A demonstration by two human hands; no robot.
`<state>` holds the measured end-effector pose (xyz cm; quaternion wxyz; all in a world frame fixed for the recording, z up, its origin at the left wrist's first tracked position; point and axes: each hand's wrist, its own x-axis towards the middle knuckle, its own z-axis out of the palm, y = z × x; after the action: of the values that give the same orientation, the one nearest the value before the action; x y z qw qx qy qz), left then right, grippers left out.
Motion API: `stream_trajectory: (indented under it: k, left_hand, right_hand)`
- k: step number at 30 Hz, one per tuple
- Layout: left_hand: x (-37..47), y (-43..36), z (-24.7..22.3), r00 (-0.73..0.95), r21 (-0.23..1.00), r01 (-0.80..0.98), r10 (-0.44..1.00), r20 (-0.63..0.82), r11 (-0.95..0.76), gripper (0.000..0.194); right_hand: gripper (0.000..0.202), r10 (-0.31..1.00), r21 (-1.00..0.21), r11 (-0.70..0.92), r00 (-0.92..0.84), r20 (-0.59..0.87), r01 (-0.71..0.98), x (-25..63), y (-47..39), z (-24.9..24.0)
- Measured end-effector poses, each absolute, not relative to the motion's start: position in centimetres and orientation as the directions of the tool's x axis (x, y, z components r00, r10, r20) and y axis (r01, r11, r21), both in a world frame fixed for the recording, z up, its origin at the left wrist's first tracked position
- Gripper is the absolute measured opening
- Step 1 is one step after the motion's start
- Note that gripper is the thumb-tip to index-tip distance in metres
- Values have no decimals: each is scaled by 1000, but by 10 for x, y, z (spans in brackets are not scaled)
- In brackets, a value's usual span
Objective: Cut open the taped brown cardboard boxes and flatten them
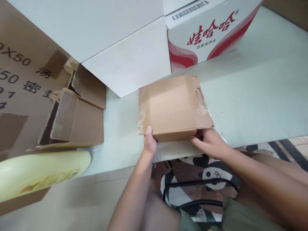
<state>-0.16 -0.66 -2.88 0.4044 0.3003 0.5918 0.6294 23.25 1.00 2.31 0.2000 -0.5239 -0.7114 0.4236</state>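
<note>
A small brown cardboard box (172, 106) lies near the front edge of the pale green table, its torn-edged end flaps sticking out left and right. Scuffs and scraps of clear tape mark both flaps, and dark writing runs along the right one. My left hand (150, 141) is closed on the near left corner, thumb on top and fingers hidden beneath. At the near right corner, my right hand (209, 142) grips the box from under the right flap, its thumb by the front side and its other fingers partly covered.
Behind the box stand a large white carton (130, 57) and a white-and-red carton (207, 41). Open cardboard boxes (88, 122) sit at the left, beside a big printed carton (21, 80). A pale yellow bottle (48, 170) lies at the near left. Below is a panda-patterned mat (214, 173).
</note>
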Motion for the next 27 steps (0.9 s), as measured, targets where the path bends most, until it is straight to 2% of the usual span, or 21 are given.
stream_trajectory:
  k: [10,27]
  left_hand:
    - [-1,-6,-30,-485,987,-161,868,-105,30,71]
    - [0,-7,-28,-486,979,-203,866,-117,18,66]
  right_hand:
    - [16,905,-805,79,-380,-189,587,233,10,24]
    - [17,914,-815,85,-370,-165,573,232,10,25]
